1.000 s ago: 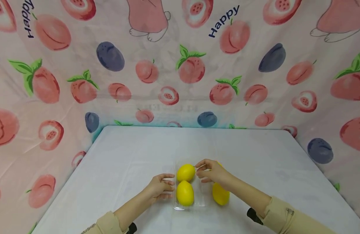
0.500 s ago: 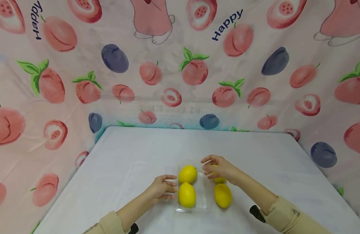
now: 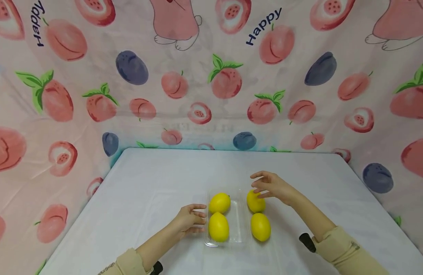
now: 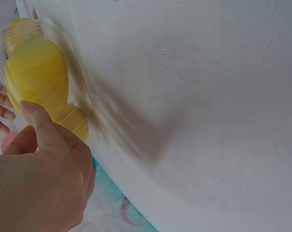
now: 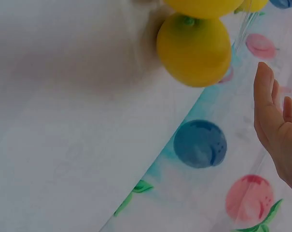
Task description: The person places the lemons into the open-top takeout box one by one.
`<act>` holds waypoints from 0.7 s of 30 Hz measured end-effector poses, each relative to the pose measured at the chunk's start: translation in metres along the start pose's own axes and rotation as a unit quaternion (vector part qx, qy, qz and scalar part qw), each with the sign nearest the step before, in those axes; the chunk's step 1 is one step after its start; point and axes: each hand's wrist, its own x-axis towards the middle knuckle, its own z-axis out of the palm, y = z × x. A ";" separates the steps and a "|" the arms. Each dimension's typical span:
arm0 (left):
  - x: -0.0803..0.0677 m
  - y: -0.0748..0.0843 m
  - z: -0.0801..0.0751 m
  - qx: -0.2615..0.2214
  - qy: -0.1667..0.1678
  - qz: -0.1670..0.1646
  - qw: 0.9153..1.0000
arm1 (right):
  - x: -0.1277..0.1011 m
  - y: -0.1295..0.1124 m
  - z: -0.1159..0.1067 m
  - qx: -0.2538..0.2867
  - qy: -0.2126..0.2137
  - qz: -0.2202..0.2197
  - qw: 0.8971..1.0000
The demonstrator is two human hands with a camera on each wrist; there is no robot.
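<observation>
Left hand [image 3: 188, 220] with fingers loosely extended at the clear tray's [image 3: 238, 221] left wall, contact hard to tell; right hand [image 3: 275, 188] relaxed, holding nothing, near 2 outer lemons [image 3: 261, 227]. Lower centre of the frame: 2 tray lemons [image 3: 218, 227], plump, smooth, bright yellow, lined up inside.

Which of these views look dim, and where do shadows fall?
Head view: bright white table, faint shadows; left wrist view: dimmer, soft shadow spreading from the clear container; right wrist view: also dim, broad soft shadow beside the lower yellow fruit.
</observation>
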 end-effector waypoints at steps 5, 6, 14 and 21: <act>-0.001 0.000 0.000 0.001 0.000 -0.001 1.000 | 0.001 0.009 -0.010 -0.033 0.027 -0.011 0.999; -0.001 0.000 0.000 0.002 0.000 -0.001 1.000 | 0.002 0.012 -0.012 -0.038 0.030 -0.013 0.999; -0.004 -0.001 -0.002 0.005 -0.001 0.001 1.000 | 0.001 0.024 -0.015 -0.093 0.063 -0.038 0.993; -0.005 -0.002 -0.001 0.003 -0.012 0.009 1.000 | 0.004 0.031 -0.014 -0.143 0.112 -0.022 0.983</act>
